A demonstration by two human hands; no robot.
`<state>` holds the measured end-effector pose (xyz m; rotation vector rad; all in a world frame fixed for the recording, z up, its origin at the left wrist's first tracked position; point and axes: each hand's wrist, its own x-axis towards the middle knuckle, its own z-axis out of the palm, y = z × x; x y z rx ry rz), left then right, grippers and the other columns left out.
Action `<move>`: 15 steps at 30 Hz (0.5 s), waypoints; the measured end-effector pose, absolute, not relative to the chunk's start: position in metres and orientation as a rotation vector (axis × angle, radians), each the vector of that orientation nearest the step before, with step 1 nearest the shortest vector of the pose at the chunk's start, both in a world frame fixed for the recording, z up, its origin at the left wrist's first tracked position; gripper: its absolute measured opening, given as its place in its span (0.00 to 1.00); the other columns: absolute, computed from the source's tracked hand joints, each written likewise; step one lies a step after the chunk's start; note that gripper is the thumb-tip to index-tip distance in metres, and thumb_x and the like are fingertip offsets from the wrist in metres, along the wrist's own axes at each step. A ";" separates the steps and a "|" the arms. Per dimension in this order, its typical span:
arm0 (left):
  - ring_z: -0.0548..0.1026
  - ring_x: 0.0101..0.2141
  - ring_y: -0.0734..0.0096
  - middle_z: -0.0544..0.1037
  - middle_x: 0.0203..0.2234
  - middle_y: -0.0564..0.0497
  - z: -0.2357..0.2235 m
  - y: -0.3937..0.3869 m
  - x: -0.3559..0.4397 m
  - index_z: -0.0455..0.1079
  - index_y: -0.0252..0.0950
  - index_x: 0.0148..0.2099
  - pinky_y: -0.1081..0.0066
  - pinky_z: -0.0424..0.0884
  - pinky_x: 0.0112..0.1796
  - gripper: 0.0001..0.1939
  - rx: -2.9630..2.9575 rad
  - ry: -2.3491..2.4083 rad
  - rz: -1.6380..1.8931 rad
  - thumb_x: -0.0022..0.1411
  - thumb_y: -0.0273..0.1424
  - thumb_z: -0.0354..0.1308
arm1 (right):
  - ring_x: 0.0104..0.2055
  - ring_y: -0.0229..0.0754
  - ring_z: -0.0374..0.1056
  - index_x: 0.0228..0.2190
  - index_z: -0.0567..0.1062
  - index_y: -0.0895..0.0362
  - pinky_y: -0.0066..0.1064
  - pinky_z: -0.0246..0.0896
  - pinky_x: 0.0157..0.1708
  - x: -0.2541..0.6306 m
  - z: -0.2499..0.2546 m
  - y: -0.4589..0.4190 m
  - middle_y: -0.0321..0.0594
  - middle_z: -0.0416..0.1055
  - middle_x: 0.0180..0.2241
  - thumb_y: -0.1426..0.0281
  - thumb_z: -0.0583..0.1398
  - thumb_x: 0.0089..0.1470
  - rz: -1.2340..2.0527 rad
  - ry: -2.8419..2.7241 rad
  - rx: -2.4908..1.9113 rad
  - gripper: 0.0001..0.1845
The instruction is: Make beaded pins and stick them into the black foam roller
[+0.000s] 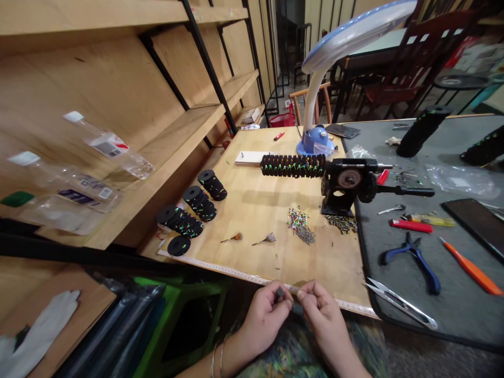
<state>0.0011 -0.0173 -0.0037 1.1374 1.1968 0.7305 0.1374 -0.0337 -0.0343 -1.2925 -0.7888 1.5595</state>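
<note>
Left hand (265,328): grip clamped on small dark item (279,294) | Right hand (321,325): fingers pinched together, anything held too small to tell | Both just beyond tabletop (260,220) front edge, beside measuring tape (236,273)

We'd call this a small craft workshop: a wooden workbench (255,210) with a hand-crank tool (346,181) mounted on it, pliers (413,262) and snips (401,304) on a gray mat (464,310) at right, wooden shelves (98,79) upper left, chairs (409,63) out back.

Bright, even indoor light, soft shadows on the desk (255,210); wide-angle bowing bends the shelf (98,68) upper left; hands (268,320) slightly soft.
</note>
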 end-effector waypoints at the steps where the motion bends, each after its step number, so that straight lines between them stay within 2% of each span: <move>1: 0.59 0.23 0.76 0.64 0.19 0.57 -0.003 -0.017 0.002 0.65 0.34 0.26 0.75 0.57 0.26 0.05 1.160 1.221 0.734 0.53 0.28 0.56 | 0.16 0.30 0.41 0.24 0.66 0.55 0.24 0.36 0.17 0.137 -0.033 -0.033 0.21 0.47 0.13 0.44 0.62 0.45 1.554 -0.791 -1.285 0.26; 7: 0.67 0.26 0.72 0.72 0.23 0.52 0.000 -0.010 -0.004 0.70 0.33 0.30 0.73 0.62 0.29 0.05 1.221 1.235 0.755 0.54 0.30 0.59 | 0.21 0.34 0.50 0.27 0.71 0.57 0.26 0.49 0.23 0.138 -0.030 -0.031 0.27 0.57 0.18 0.50 0.62 0.48 1.498 -0.908 -1.269 0.21; 9: 0.69 0.28 0.70 0.73 0.25 0.51 0.003 -0.006 -0.010 0.71 0.34 0.33 0.73 0.63 0.31 0.05 1.296 1.241 0.775 0.57 0.30 0.58 | 0.21 0.34 0.51 0.26 0.73 0.57 0.26 0.49 0.23 0.140 -0.030 -0.032 0.27 0.56 0.17 0.55 0.63 0.48 1.517 -1.006 -1.289 0.17; 12: 0.70 0.31 0.69 0.73 0.27 0.51 0.006 -0.002 -0.017 0.72 0.35 0.34 0.72 0.64 0.34 0.06 1.405 1.264 0.853 0.61 0.31 0.55 | 0.20 0.33 0.48 0.21 0.70 0.57 0.26 0.46 0.22 0.140 -0.031 -0.034 0.26 0.52 0.15 0.62 0.61 0.49 1.515 -1.131 -1.312 0.13; 15: 0.69 0.30 0.70 0.72 0.26 0.52 0.005 0.001 -0.015 0.71 0.35 0.34 0.73 0.63 0.32 0.08 1.228 1.208 0.916 0.61 0.34 0.57 | 0.21 0.34 0.51 0.19 0.68 0.56 0.27 0.47 0.23 0.139 -0.028 -0.034 0.28 0.56 0.17 0.67 0.59 0.48 1.457 -1.149 -1.293 0.10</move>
